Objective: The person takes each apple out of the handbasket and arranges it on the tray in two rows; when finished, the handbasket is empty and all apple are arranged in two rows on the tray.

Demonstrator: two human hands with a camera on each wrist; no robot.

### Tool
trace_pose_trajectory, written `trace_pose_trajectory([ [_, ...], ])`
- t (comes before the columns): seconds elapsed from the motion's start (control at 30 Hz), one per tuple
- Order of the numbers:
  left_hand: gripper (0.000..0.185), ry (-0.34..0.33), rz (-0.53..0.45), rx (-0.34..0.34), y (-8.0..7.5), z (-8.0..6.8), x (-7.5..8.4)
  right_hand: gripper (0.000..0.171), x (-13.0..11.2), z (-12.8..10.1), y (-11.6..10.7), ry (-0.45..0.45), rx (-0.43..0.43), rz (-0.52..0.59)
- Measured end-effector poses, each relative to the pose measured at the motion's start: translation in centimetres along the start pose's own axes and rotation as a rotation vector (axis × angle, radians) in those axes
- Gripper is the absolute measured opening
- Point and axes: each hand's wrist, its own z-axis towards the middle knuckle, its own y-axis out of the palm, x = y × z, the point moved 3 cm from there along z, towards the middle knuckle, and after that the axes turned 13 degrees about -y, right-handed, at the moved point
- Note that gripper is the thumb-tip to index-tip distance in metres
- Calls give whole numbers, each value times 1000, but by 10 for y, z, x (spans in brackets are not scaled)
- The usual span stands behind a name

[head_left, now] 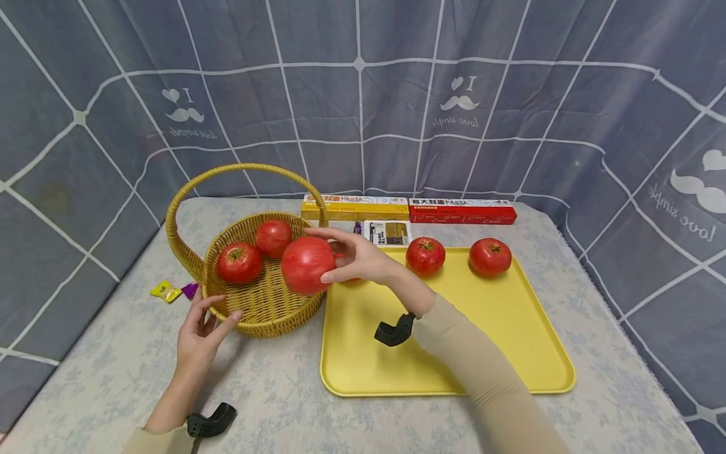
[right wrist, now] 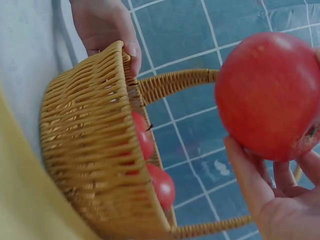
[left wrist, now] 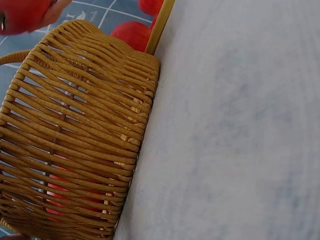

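My right hand (head_left: pixel 363 257) grips a red apple (head_left: pixel 307 265) above the right side of a wicker basket (head_left: pixel 272 326). In the right wrist view, thumb and fingers curl round this apple (right wrist: pixel 267 95). Two more red apples, one at the left (head_left: pixel 239 263) and one farther back (head_left: pixel 274 238), lie inside the basket. At its near left rim, my left hand (head_left: pixel 200 334) holds on, with the thumb over the edge and the fingers along the outside. A yellow tray (head_left: pixel 397 372) to the right carries two apples (head_left: pixel 425 256) (head_left: pixel 490 257) and another mostly hidden behind my right hand.
The basket's tall handle (head_left: pixel 244 167) arches over its back. Behind the tray lie a yellow pasta box (head_left: pixel 357 209), a red pasta box (head_left: pixel 462 212) and a small white-and-gold packet (head_left: pixel 388 232). Left of the basket are yellow (head_left: pixel 166 291) and purple (head_left: pixel 190 290) wrapped candies. A grey-blue curtain (head_left: pixel 397 126) hangs behind.
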Motion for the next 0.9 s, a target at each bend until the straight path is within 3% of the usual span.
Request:
trace_pose_trajectory([
  [0.27, 44, -15, -3, 4, 0, 0, 1, 97, -4, -41, -17, -29, -36, 49],
  [0.47, 44, -3, -8, 11, 1, 0, 1, 93, 11, -60, -20, -13, -75, 47],
  [0.7, 44, -25, -13, 7, 0, 0, -1, 75, 33, -77, -15, 64, -144, -79],
  [0.9, 44, -30, -13, 6, 0, 0, 1, 85, 46, -84, -8, 115, -219, -49],
])
